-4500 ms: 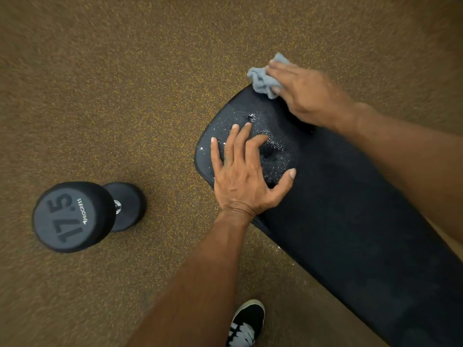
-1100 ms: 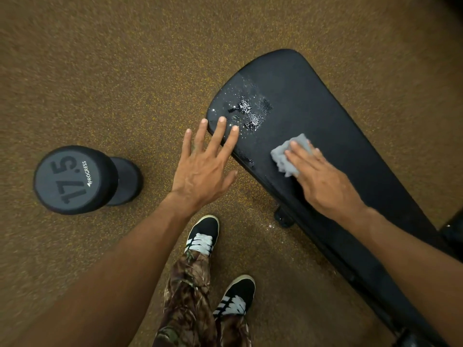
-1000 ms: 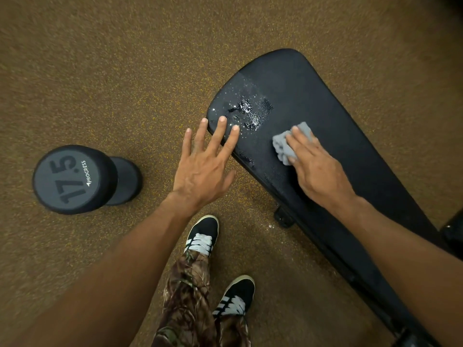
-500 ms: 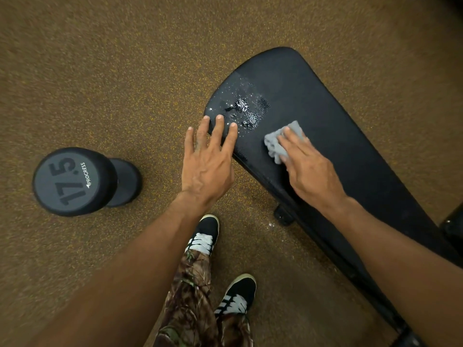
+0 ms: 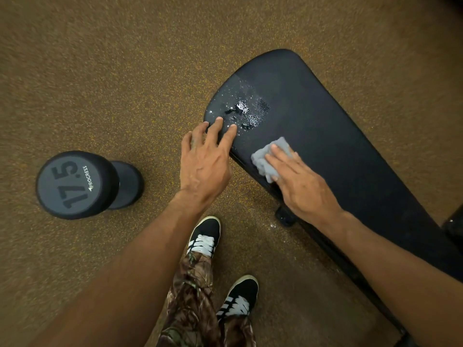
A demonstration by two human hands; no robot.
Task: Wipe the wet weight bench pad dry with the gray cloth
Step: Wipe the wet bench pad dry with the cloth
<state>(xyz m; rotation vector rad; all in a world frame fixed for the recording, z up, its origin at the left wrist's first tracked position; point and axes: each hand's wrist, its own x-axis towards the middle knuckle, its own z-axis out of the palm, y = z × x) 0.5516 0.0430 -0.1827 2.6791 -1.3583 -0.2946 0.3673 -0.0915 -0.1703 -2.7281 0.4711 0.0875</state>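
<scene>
The black weight bench pad runs from the upper middle to the lower right. A patch of water drops glistens near its rounded left end. My right hand presses the crumpled gray cloth flat against the pad's near edge, just below and right of the wet patch. My left hand rests with its fingertips on the pad's left edge, beside the drops, fingers slightly spread and holding nothing.
A black 17.5 dumbbell lies on the brown speckled floor at the left. My two black-and-white shoes stand below the hands. A bench foot sticks out under the pad's near edge.
My right hand has slid the cloth left and toward the pad's near edge. My left hand has moved forward so its fingertips touch the pad beside the wet patch.
</scene>
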